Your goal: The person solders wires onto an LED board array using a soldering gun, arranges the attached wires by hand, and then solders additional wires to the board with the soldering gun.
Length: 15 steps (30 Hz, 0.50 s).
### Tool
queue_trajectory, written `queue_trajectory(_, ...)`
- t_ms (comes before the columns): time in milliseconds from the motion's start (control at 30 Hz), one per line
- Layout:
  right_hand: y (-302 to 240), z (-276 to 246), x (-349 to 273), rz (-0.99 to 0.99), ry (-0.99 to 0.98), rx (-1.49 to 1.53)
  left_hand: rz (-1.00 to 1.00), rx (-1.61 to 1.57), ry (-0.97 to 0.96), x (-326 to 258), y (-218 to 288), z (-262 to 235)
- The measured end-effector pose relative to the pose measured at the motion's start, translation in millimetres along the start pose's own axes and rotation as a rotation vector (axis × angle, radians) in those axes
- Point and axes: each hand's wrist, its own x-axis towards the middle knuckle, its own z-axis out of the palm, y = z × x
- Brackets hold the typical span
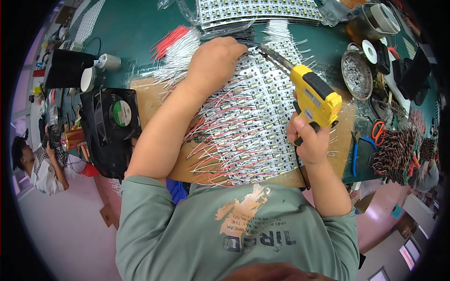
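My right hand (309,140) is wrapped round the handle of a yellow and black soldering gun (316,93). The gun's tip reaches the far end of a panel of small white circuit boards (267,126). Close to that tip, my left hand (216,61) is closed in a pinch; what its fingertips hold is too small to make out. Red and white wires (220,136) stick out from many of the boards along the panel's left side. Beyond my left hand lie bundles of loose red wires (172,41), white wires (180,56) and black wires (234,33).
A brown board (344,136) lies under the panel on the green table. On the left stands a black fan (110,114). To the right are a metal dish (356,72), orange-handled scissors (378,132), blue-handled pliers (355,154) and wired pieces (396,157). More board panels (262,11) are stacked behind. Another person (44,164) works at far left.
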Motion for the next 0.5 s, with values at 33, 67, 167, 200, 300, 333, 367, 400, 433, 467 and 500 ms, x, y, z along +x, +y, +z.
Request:
queue_trajectory(33,-0.9,-0.2,-0.1,0.002,0.004,0.002,0.002,-0.002,-0.004,0.2,-0.3,0.8)
queue_trajectory(67,-1.5,-0.8,-0.1,0.012,0.003,-0.010,0.006,0.005,-0.005,0.5,-0.7,0.8)
queue_trajectory(167,-4.2,-0.6,1.1,0.023,0.005,-0.023,0.028,0.008,-0.003,0.0,-4.0,1.6)
queue_trajectory(200,-5.2,0.1,1.5,0.022,0.005,-0.025,0.046,0.007,0.005,-0.4,-4.8,2.3)
queue_trajectory(300,-7.5,3.6,4.0,0.027,0.016,-0.033,0.053,0.005,0.003,-1.2,-6.0,3.2)
queue_trajectory(333,-7.2,3.9,4.6,0.028,0.014,-0.032,0.051,0.006,0.002,-1.4,-6.3,3.2)
queue_trajectory(367,-7.0,4.1,5.1,0.043,0.017,-0.043,0.052,0.012,0.000,-1.6,-6.2,3.2)
queue_trajectory(400,-6.7,4.4,5.6,0.057,0.019,-0.054,0.053,0.017,-0.002,-1.7,-6.1,3.2)
queue_trajectory(433,-7.2,4.7,5.8,0.058,0.018,-0.054,0.052,0.018,-0.003,-1.8,-5.6,3.1)
queue_trajectory(467,-8.3,5.1,6.0,0.058,0.013,-0.058,0.057,0.022,-0.001,-1.4,-5.0,2.6)
queue_trajectory(500,-8.8,5.5,6.1,0.057,0.008,-0.063,0.063,0.027,0.001,-1.3,-4.6,2.1)
